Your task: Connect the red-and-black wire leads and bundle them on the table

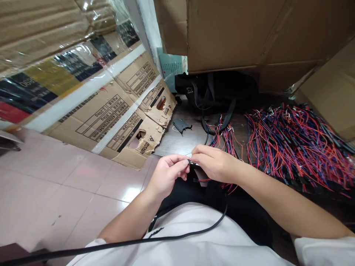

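Note:
In the head view, my left hand point(169, 171) pinches a small black piece point(189, 161) between thumb and fingertips. Too little of it shows to name its kind. My right hand point(215, 162) meets the left at this piece, its fingers pressed together on what seem to be thin wire ends, mostly covered by the fingers. Red and blue wires point(205, 180) show below the right hand, above my lap. Just beyond both hands, a bundle of loose red, black and white wires point(229, 138) lies on the dark table point(172, 144).
A big heap of red, blue and black wires point(299, 147) covers the table's right side. A flat black plastic part point(181, 125) and a black bag point(222, 88) lie farther back. Cardboard sheets point(111, 114) stand at left; a carton point(249, 33) is behind. A black cable point(166, 239) crosses my shirt.

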The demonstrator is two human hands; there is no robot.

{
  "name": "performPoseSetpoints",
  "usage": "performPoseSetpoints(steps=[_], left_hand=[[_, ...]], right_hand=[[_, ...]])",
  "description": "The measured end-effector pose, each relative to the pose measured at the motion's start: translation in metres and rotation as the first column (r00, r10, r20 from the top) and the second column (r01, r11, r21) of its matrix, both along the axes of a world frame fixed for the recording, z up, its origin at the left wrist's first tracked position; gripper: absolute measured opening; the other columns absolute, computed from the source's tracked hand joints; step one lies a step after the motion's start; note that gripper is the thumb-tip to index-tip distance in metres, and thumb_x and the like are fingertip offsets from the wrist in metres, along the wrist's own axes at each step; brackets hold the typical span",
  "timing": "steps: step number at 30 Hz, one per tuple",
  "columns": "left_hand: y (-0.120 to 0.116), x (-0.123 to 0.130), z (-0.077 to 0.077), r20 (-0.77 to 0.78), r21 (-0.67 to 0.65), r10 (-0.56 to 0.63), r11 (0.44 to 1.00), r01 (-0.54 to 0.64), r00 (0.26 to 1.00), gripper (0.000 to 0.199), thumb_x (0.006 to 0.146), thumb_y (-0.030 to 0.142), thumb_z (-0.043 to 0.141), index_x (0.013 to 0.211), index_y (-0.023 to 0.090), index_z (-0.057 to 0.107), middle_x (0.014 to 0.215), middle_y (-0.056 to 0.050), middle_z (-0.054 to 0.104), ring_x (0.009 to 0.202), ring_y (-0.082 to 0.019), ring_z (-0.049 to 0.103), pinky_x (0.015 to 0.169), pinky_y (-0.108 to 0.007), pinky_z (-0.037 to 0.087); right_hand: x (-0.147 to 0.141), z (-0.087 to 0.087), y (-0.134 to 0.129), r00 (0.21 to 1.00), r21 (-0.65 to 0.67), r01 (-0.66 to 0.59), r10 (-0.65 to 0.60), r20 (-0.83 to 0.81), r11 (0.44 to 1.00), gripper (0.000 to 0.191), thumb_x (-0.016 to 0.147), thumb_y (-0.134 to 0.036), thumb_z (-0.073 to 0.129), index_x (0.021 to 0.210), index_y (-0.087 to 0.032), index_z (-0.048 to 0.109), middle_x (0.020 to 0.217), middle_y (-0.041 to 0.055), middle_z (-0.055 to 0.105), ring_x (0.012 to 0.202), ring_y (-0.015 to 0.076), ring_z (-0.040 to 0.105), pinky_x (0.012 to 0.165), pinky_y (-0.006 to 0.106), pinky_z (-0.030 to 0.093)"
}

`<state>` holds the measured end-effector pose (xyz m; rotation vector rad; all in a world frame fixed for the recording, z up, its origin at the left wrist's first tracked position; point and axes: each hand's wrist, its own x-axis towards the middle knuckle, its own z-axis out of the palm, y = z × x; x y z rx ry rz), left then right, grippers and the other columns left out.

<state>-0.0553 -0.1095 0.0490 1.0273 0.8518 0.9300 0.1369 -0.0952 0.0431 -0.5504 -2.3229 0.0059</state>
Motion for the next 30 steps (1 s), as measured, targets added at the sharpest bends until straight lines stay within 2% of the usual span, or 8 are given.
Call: performPoseSetpoints(steps=[7,14,20,24,30], left_hand=[[-0.0015,0.0015,-0.0002,-0.006,0.067,0.055,0.996,-0.055,0.998,0.018,0.070,0.027,0.076,0.080,0.012,0.073,0.060,-0.001,0.062,0.053,-0.010,0.052,0.053,-0.024,0.044],[-0.0037,-0.0006,-0.0034,-0.036,0.162,0.024,0.987,-0.017,0.999,0.019,0.075,0.028,0.075,0.087,0.014,0.074,0.065,-0.002,0.065,0.058,-0.011,0.056,0.056,-0.022,0.046],[-0.0030,0.0000,-0.0001,-0.113,0.155,0.013,0.988,0.005,0.994,0.025,0.074,0.032,0.075,0.088,0.012,0.072,0.067,-0.004,0.066,0.058,-0.012,0.056,0.055,-0.023,0.045],[-0.0012,-0.0020,0.0011,-0.199,0.135,0.031,0.991,-0.003,0.979,0.022,0.071,0.034,0.076,0.075,0.013,0.070,0.061,-0.001,0.062,0.055,-0.010,0.053,0.052,-0.021,0.042],[-0.0029,-0.0015,-0.0043,-0.149,0.137,0.045,0.990,-0.025,0.988,0.021,0.072,0.032,0.075,0.072,0.013,0.067,0.057,0.002,0.055,0.050,-0.008,0.047,0.049,-0.022,0.038]], right_hand=[[0.0010,0.0021,-0.0018,0.999,-0.045,-0.017,0.015,-0.049,0.999,0.019,0.093,-0.006,0.039,0.095,-0.013,0.057,0.084,0.0084,0.056,0.073,0.0148,0.052,0.061,0.026,0.049],[0.0018,0.0061,-0.0050,1.000,-0.042,0.015,-0.015,-0.002,0.999,0.019,0.093,-0.007,0.039,0.090,-0.014,0.056,0.083,0.0085,0.057,0.072,0.0156,0.052,0.063,0.028,0.049],[0.0002,0.0046,-0.0076,0.998,-0.011,0.045,-0.044,0.045,0.999,0.021,0.093,-0.007,0.036,0.085,-0.015,0.054,0.080,0.0067,0.053,0.068,0.0155,0.047,0.062,0.027,0.046],[-0.0020,0.0013,-0.0090,0.996,-0.010,0.066,-0.066,0.057,0.998,0.021,0.093,-0.006,0.036,0.085,-0.016,0.053,0.079,0.0060,0.051,0.068,0.0158,0.046,0.062,0.027,0.045],[-0.0073,-0.0023,-0.0097,0.998,-0.038,0.052,-0.051,0.024,0.998,0.021,0.090,-0.004,0.036,0.084,-0.016,0.051,0.078,0.0062,0.051,0.068,0.0162,0.045,0.063,0.027,0.044]])
